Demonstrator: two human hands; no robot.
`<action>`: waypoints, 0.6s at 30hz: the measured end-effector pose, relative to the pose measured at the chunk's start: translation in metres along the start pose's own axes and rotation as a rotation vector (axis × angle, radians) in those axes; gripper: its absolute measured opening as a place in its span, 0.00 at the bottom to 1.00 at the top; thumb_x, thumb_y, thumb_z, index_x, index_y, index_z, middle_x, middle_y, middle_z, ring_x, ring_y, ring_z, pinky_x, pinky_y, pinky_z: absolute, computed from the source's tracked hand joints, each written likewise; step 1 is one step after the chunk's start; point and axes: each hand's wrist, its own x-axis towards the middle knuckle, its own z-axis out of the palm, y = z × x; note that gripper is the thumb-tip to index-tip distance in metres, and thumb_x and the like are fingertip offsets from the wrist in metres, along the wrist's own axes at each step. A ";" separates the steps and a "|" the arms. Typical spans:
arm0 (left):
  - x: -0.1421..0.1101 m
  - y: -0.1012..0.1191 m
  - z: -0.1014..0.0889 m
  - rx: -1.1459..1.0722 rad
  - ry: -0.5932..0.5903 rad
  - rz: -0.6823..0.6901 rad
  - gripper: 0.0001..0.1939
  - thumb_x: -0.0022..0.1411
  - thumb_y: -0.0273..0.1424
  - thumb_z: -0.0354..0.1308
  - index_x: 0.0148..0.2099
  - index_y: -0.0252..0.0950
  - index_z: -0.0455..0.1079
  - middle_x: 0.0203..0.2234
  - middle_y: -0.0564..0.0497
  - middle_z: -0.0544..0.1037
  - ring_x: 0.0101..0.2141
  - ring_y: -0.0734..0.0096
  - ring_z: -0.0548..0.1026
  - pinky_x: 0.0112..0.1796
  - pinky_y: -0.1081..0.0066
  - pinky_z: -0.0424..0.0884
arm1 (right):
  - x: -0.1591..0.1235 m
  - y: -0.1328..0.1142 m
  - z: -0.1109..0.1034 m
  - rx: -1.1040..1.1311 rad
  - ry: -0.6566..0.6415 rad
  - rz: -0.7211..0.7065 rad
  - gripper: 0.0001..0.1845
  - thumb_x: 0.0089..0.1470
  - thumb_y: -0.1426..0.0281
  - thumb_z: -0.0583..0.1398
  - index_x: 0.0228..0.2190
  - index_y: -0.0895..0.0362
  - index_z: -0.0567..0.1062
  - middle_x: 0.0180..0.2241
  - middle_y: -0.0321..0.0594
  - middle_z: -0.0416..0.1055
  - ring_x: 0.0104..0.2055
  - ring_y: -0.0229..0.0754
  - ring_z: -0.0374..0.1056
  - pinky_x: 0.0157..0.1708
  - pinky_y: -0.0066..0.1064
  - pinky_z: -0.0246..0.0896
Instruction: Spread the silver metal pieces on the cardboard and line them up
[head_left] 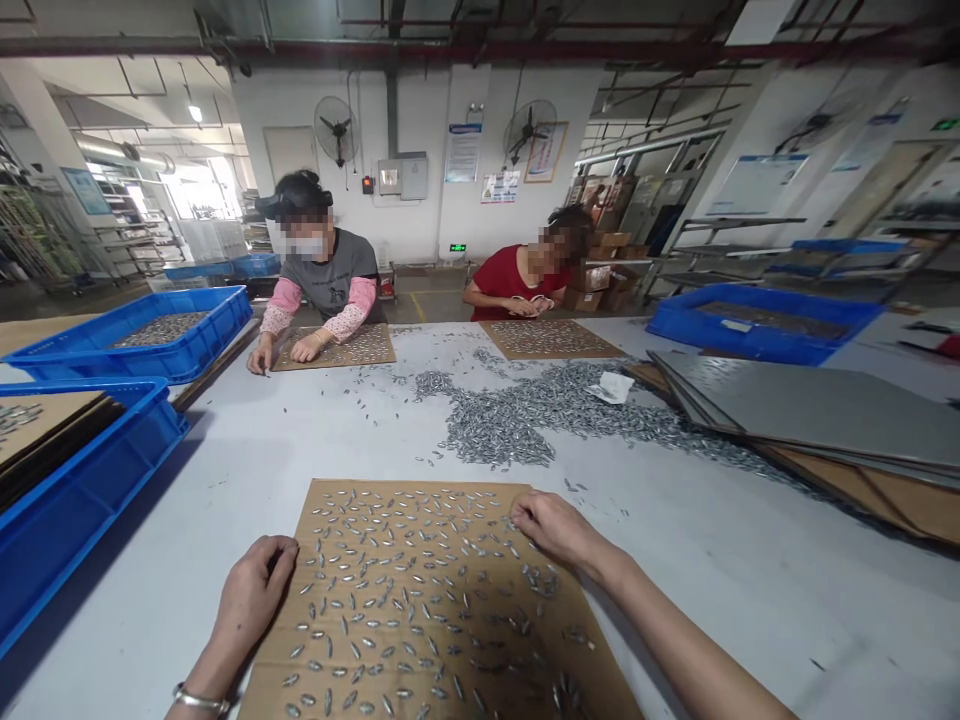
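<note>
A brown cardboard sheet [442, 675] lies in front of me, strewn with small spindle-shaped metal pieces [409, 648]. Most are spread apart, while a few cluster towards its right side. At the sheet's left edge, my left hand [255, 592] is closed, thumb along the border and fingertips hidden. My right hand [556, 526] reaches over the far right corner with fingers pinched together; whatever is between them is too small to make out. Beyond the sheet spreads a large loose pile of the same metal pieces [499, 425].
Blue crates [75, 500] line the left side, and another blue crate [742, 325] stands back right. Stacked grey sheets [817, 395] lie at the right. Across the white table [247, 450], two co-workers lean over cardboard sheets [551, 340]. White scrap paper [611, 387] rests on the pile.
</note>
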 end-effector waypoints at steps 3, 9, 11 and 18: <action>0.000 0.003 -0.001 -0.003 0.014 0.006 0.20 0.66 0.48 0.50 0.37 0.41 0.77 0.38 0.47 0.83 0.37 0.58 0.80 0.39 0.64 0.76 | 0.000 0.001 0.002 -0.040 -0.041 0.001 0.11 0.64 0.69 0.53 0.32 0.55 0.72 0.35 0.45 0.76 0.37 0.43 0.70 0.37 0.29 0.55; 0.000 0.003 -0.002 -0.002 0.026 0.012 0.21 0.65 0.49 0.50 0.37 0.42 0.77 0.38 0.48 0.83 0.37 0.58 0.81 0.39 0.64 0.77 | 0.013 -0.005 0.005 -0.193 0.116 0.034 0.14 0.67 0.72 0.49 0.37 0.58 0.73 0.39 0.50 0.74 0.41 0.45 0.69 0.42 0.31 0.57; 0.000 0.002 -0.002 -0.004 0.021 0.002 0.21 0.66 0.50 0.49 0.37 0.42 0.77 0.38 0.47 0.83 0.37 0.58 0.81 0.40 0.64 0.76 | 0.017 -0.010 0.008 -0.251 0.142 0.034 0.13 0.65 0.76 0.50 0.38 0.58 0.73 0.39 0.49 0.74 0.42 0.46 0.69 0.43 0.31 0.56; 0.000 0.002 -0.002 -0.013 0.002 -0.013 0.20 0.65 0.49 0.49 0.37 0.42 0.76 0.38 0.48 0.83 0.37 0.59 0.80 0.40 0.64 0.75 | 0.013 -0.010 0.008 -0.291 0.125 -0.009 0.15 0.63 0.78 0.50 0.36 0.57 0.76 0.39 0.48 0.75 0.43 0.47 0.69 0.44 0.32 0.56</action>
